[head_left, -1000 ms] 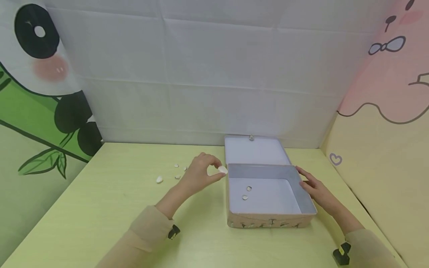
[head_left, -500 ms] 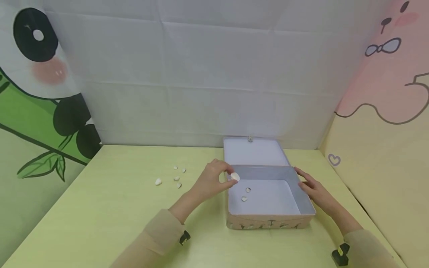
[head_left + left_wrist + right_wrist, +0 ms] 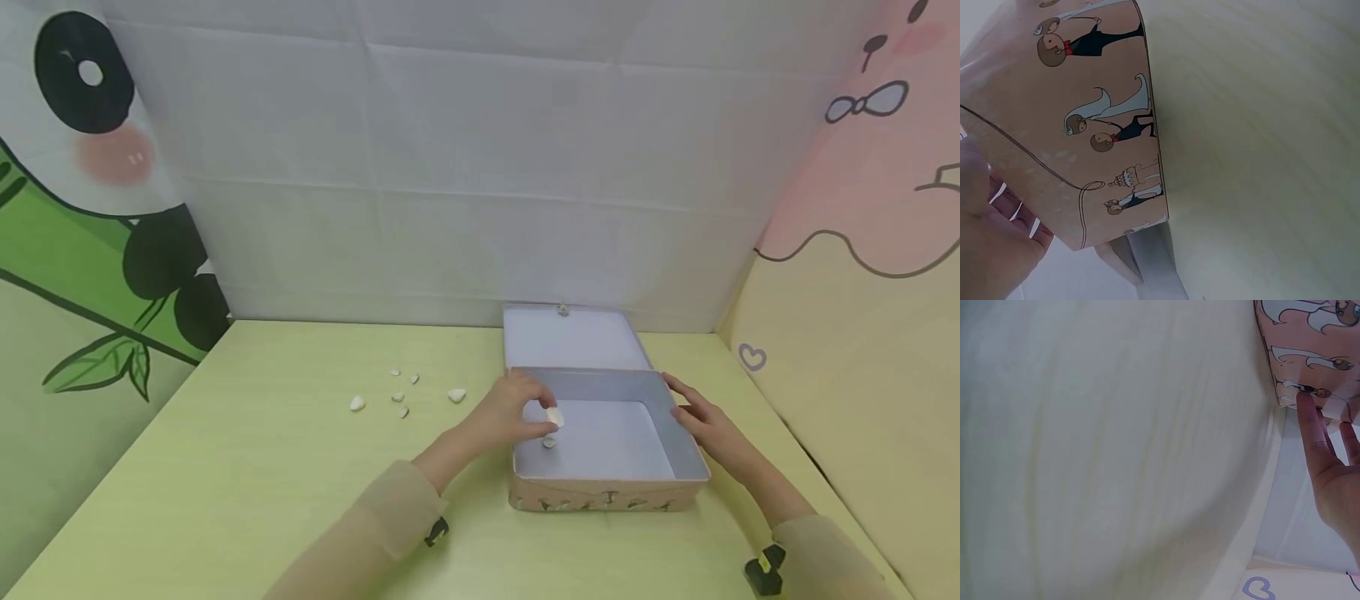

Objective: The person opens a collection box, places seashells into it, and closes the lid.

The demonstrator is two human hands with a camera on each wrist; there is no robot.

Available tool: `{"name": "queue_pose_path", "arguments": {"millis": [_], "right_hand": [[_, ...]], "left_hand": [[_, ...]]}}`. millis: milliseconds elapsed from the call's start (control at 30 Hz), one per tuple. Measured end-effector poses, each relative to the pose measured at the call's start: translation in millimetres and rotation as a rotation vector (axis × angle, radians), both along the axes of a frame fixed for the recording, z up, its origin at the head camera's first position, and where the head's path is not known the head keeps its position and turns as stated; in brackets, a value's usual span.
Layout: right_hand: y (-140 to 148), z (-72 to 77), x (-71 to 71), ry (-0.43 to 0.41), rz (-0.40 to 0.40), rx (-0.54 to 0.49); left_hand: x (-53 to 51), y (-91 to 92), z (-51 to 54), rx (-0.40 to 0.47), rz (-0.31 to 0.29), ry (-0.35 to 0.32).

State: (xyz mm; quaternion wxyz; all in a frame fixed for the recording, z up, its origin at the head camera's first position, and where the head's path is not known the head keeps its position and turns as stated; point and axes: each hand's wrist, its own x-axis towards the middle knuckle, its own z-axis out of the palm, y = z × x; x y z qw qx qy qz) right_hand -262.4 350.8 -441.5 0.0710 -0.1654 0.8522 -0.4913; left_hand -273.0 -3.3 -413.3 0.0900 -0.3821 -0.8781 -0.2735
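My left hand (image 3: 504,414) pinches a white shell (image 3: 554,417) between thumb and fingertips, over the left part of an open tin box (image 3: 611,493). Inside the box a small shell (image 3: 549,442) lies on the pale floor, just below the pinched one. Cartoon couples (image 3: 1110,125) decorate the pink outer wall in the left wrist view; the held shell is out of sight there. My right hand (image 3: 712,429) touches the box's right side, its fingers (image 3: 1313,434) fairly straight against the wall.
Several white shells lie on the yellow table left of the box, among them a larger one (image 3: 457,396) and another (image 3: 357,403). The box lid (image 3: 573,337) is folded back toward the white backdrop (image 3: 465,150). Printed panels flank both sides.
My left hand has carried the pinched shell rightward from the box's left edge to over its inside. A shell behind the wrist on the table has come into view. My right hand stays put.
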Motion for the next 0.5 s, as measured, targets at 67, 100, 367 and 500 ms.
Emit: {"name": "queue_pose_path", "arguments": {"millis": [67,100,367,500], "right_hand": [[0.0,-0.1,0.0,0.002,0.0,-0.003],[0.0,0.0,0.0,0.003,0.002,-0.005],[-1.8,0.4,1.0,0.006,0.005,-0.003],[-2.5,-0.1,1.3,0.008,0.004,-0.002]], "left_hand": [[0.2,2.8,-1.0,-0.041,-0.004,-0.024],[0.5,3.9,-1.2,-0.056,-0.006,-0.037],[-0.1,3.9,1.4,-0.098,0.003,-0.06],[2.0,-2.7,7.3,-0.093,0.005,-0.07]]}}
